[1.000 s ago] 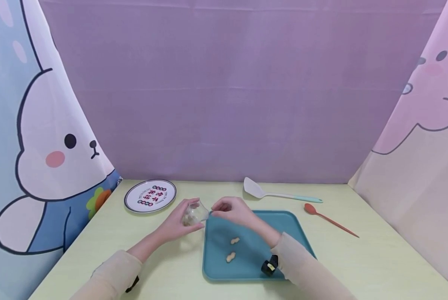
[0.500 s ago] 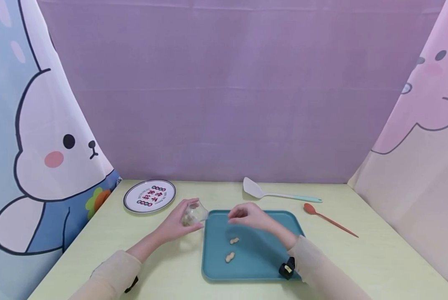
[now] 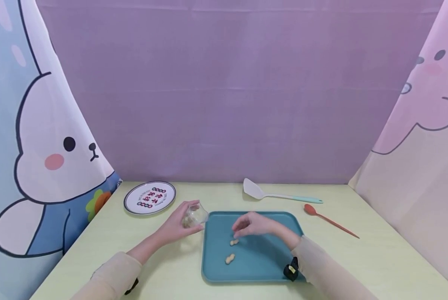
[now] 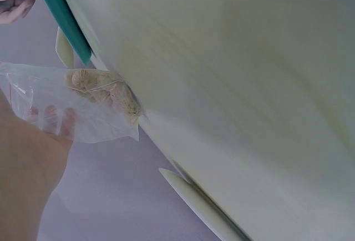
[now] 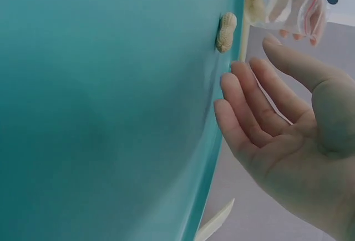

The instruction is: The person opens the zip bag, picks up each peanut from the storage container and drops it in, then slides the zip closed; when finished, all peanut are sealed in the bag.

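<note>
My left hand [image 3: 176, 223] grips a clear zip bag [image 3: 196, 214], held up just left of the teal tray [image 3: 261, 271]. Several peanuts [image 4: 100, 84] show at the bottom of the bag in the left wrist view. Low over the tray is my right hand [image 3: 254, 224], palm visible in the right wrist view with nothing in it and the fingers loosely bent. Its fingertips are close to an unshelled peanut [image 3: 234, 242] lying on the tray. A second peanut [image 3: 230, 258] lies nearer the tray's front edge.
A white plate [image 3: 133, 202] with red print stands at the back left. Behind the tray lies a white spatula [image 3: 254, 189] with a mint handle end. An orange-red spoon [image 3: 332, 221] rests to the tray's right. A purple curtain [image 3: 224, 104] closes off the back.
My right hand has moved from the bag's mouth rightward, then down toward the farther peanut on the tray, its fingers coming apart. My left hand keeps the bag in place.
</note>
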A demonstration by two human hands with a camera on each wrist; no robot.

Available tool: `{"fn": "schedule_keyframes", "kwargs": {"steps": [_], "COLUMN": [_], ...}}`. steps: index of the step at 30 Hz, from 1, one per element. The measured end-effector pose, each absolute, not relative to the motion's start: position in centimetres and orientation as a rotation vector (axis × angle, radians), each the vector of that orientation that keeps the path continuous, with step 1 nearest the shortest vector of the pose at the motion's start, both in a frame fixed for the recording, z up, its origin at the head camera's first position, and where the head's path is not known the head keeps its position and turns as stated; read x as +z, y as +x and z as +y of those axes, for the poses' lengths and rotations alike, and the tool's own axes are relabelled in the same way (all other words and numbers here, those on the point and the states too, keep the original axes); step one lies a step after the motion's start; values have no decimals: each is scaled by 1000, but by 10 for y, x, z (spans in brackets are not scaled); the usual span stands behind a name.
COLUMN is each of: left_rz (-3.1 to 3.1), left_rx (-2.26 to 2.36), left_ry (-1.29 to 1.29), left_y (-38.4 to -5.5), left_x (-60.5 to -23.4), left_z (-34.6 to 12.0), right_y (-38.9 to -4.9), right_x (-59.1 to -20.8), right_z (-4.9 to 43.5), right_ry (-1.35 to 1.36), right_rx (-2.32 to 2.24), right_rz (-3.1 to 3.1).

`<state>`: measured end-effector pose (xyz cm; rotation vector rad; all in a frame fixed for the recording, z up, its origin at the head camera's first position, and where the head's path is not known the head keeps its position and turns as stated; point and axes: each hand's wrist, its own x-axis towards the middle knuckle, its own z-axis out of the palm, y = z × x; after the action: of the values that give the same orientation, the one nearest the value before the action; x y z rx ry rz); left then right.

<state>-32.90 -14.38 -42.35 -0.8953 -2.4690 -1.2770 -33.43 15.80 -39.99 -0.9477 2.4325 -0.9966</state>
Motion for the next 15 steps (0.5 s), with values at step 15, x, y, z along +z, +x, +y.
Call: {"fn": "schedule_keyframes", "kwargs": {"steps": [15], "left_rz": [-2469], "left_rx": [-1255], "left_ry": [-888], "left_y": [-331], "left_x": [-425], "left_z": [-144], "right_y": [-333], "right_x": [-402], "right_z": [150], "right_ry": [-877], "right_rx": [-864], "right_rz": [2436]}}
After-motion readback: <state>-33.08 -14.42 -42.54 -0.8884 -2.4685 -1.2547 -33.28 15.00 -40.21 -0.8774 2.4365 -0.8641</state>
